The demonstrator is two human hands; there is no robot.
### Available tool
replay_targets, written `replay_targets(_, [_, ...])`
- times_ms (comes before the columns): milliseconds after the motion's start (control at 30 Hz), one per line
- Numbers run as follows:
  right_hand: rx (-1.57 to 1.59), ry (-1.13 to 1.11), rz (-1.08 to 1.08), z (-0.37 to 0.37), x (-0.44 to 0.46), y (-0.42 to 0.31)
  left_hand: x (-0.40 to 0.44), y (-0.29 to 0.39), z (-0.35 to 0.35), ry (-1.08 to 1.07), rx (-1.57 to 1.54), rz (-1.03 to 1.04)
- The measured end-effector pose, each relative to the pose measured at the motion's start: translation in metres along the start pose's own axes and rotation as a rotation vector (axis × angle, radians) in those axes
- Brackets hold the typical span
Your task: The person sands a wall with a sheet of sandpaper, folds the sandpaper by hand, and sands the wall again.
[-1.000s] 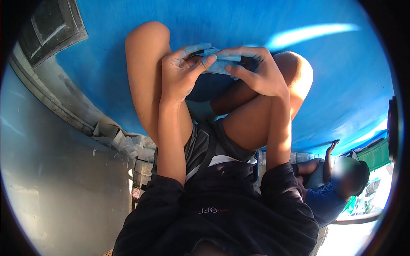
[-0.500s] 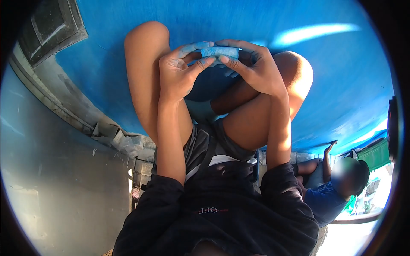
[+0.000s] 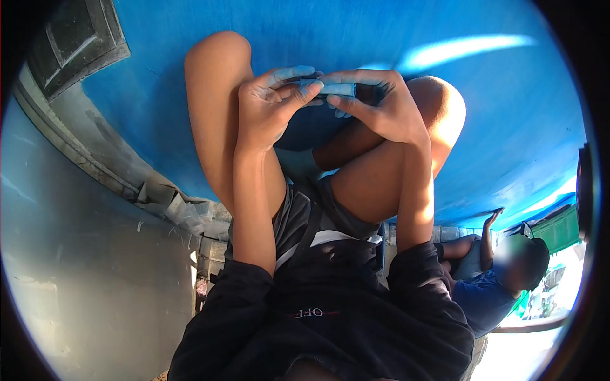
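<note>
A small light-blue roll (image 3: 344, 89) is held up between my two hands, above my bent knees. Blue dust or paint covers it, and its material cannot be made out. My left hand (image 3: 272, 105) pinches the roll's left end between thumb and fingers, with the thumb lying across it. On the right side, my right hand (image 3: 389, 106) grips the roll with the index finger along its top and the thumb below. Blue stains mark the fingers of both hands. The far fingers are partly hidden behind the roll.
A blue painted surface (image 3: 318, 32) spreads behind my hands and knees, with a bright sunlit streak. A dark framed panel (image 3: 76, 41) is at upper left. A grey metal sheet (image 3: 95, 254) fills the left side. Another person (image 3: 486, 298) sits at lower right, one hand against the blue surface.
My left thumb has moved up across the roll, and my right index finger now lies along it. The roll looks narrower and less of it shows. The other person stays put.
</note>
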State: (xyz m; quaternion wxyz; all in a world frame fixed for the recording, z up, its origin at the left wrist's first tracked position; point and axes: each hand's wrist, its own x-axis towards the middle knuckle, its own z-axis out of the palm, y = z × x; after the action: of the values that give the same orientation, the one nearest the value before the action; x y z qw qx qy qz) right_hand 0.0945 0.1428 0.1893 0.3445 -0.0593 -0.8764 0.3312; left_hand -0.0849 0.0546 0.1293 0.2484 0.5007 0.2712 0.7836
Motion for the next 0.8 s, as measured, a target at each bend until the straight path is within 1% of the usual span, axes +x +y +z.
replay_targets(100, [0.092,0.0,-0.05,0.003,-0.001,-0.003,-0.001,0.0,-0.001,-0.013,-0.03,0.016])
replay_targets(167, [0.093,0.044,0.084,0.004,0.001,-0.004,0.0,-0.003,-0.004,-0.018,-0.034,0.026])
replay_targets(233, [0.068,0.065,0.104,0.005,0.001,-0.003,0.003,-0.007,-0.005,-0.035,0.071,0.054])
replay_targets(267, [0.042,0.087,0.123,0.006,0.001,-0.002,0.002,-0.009,-0.005,-0.035,0.071,0.054])
replay_targets(300, [0.043,0.088,0.123,0.006,0.001,-0.001,0.002,-0.005,-0.001,-0.027,0.089,0.056])
replay_targets(367, [-0.009,0.086,0.041,0.006,0.0,0.001,0.0,-0.004,0.001,-0.02,0.106,0.054])
replay_targets(467, [-0.017,0.079,0.057,0.005,0.0,0.001,-0.001,-0.008,-0.001,-0.048,0.166,0.048])
replay_targets(533, [-0.035,0.074,0.044,0.005,0.0,0.007,-0.001,-0.01,-0.004,-0.084,0.305,0.003])
replay_targets(667, [-0.058,0.101,0.002,0.008,0.001,0.012,-0.002,-0.008,-0.008,-0.129,0.347,-0.018])
replay_targets(733, [-0.056,0.139,0.02,0.011,0.003,0.008,0.0,-0.006,-0.007,-0.116,0.414,0.052])
replay_targets(767, [-0.054,0.177,0.038,0.012,0.003,0.006,0.0,-0.007,-0.006,-0.115,0.414,0.053])
replay_targets(800, [-0.054,0.177,0.037,0.011,0.003,0.007,0.0,-0.008,-0.004,-0.087,0.415,0.099])
